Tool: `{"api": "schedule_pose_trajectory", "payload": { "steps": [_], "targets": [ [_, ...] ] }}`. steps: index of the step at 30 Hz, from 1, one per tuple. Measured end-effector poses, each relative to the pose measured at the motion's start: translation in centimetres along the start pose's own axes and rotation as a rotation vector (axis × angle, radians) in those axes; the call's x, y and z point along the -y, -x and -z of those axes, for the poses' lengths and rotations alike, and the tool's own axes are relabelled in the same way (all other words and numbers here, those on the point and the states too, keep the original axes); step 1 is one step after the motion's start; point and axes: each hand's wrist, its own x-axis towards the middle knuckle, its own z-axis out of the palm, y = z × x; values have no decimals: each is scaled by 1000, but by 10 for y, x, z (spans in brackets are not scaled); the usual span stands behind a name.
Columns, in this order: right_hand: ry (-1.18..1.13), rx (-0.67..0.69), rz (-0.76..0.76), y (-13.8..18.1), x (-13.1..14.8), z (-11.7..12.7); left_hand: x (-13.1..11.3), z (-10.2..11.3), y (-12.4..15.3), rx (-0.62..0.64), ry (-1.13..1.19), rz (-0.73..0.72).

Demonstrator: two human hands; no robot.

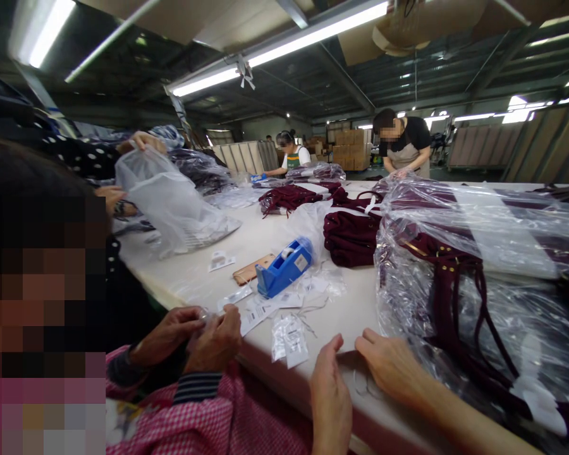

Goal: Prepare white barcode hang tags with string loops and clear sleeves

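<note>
Close to the table's front edge, my left hand (330,395) is held upright with its fingers stretched out, and I see nothing in it. Just to its right is my right hand (391,364), its fingers bent and pinched together. A thin string loop (358,382) hangs below those fingertips and seems to be held by them. Left of my hands lie small clear packets with printed labels (294,341), partly over the table edge. Beside my right arm is a clear plastic bag (408,309) with maroon garments (448,278) and dark straps inside.
A blue tape dispenser (284,268) and a phone (253,270) stand mid-table among paper tags. At left, a co-worker's hands (213,335) handle something small; another person holds a white translucent bag (165,196). Folded maroon garments (351,237) lie beyond. Two people work farther back.
</note>
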Motion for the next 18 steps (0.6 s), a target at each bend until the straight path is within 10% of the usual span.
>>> {"api": "schedule_pose_trajectory", "payload": {
  "steps": [10,18],
  "targets": [
    [-577,-154,-136,-2,-27,21,-34,29,-61,69,-280,-58],
    [-1273,-194,-239,-6,-44,26,-26,-48,-139,196,-740,-212]
  ]
}}
